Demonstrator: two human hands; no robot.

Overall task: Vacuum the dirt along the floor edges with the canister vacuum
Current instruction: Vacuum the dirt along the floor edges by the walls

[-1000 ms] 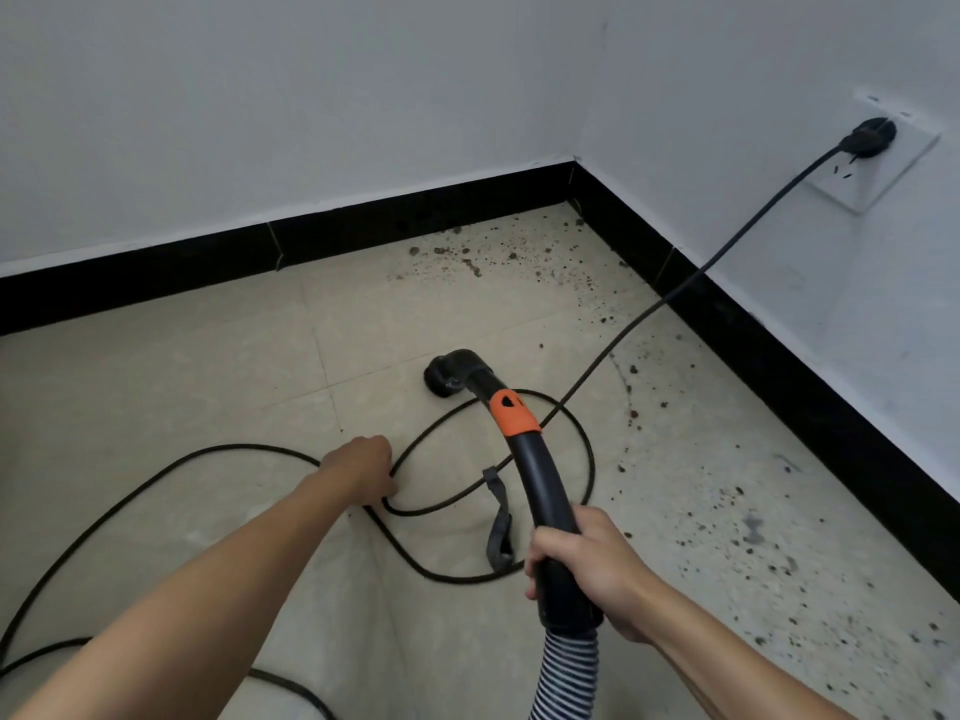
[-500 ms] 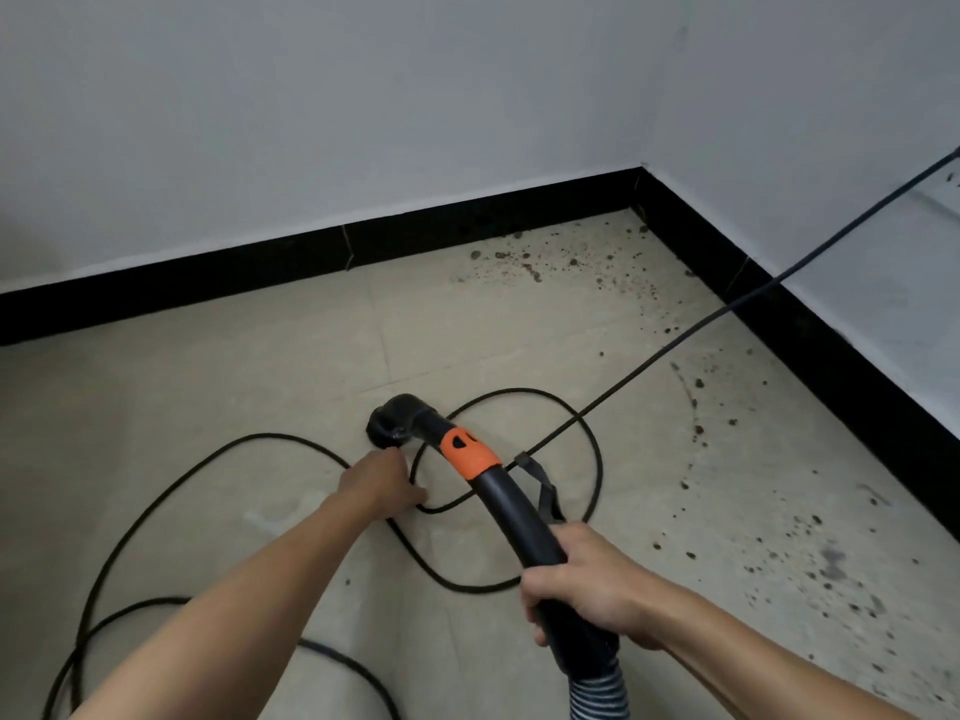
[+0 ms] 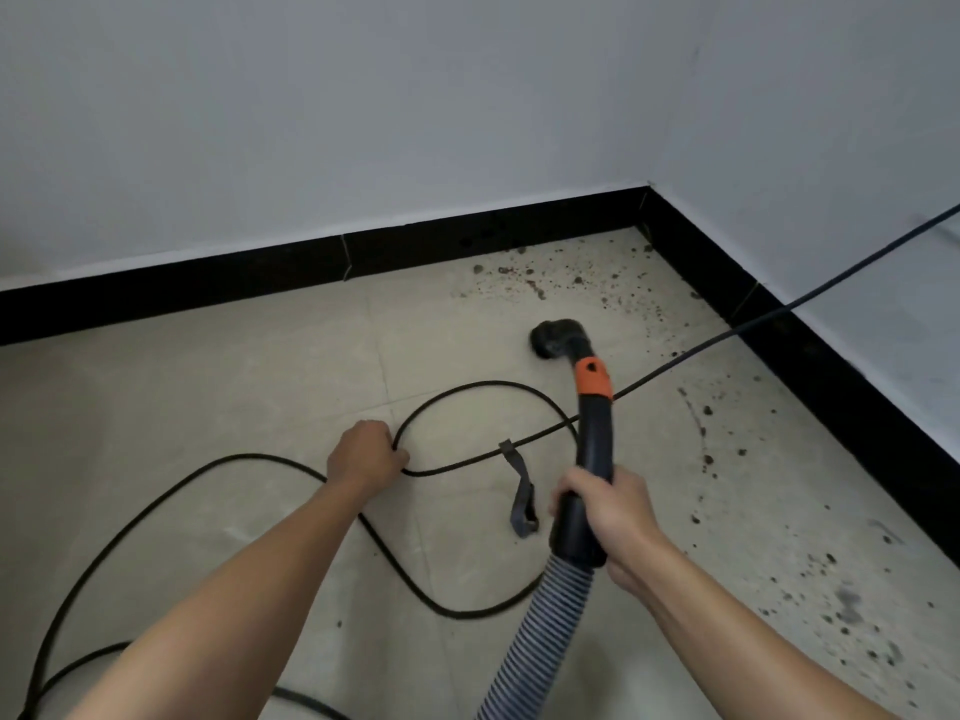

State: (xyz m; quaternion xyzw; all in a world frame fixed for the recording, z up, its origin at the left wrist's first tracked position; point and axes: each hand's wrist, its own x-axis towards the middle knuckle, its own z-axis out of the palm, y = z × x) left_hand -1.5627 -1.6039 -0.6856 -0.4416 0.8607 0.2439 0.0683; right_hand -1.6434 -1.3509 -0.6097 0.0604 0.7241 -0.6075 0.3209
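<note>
The right hand (image 3: 608,511) grips the vacuum wand (image 3: 595,433), its nozzle (image 3: 550,337) down near the corner dirt (image 3: 535,285), while the left hand (image 3: 366,454) clutches the looped cord (image 3: 483,383), which could snag the wand.

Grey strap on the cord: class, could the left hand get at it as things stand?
Probably yes: the left hand grips the power cord, only bare floor lies between it and the grey strap.

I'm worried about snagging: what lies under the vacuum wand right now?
The power cord crosses beneath the wand: its taut run toward the wall and its looped part, over floor tile. The stretches right behind the wand are covered.
</note>
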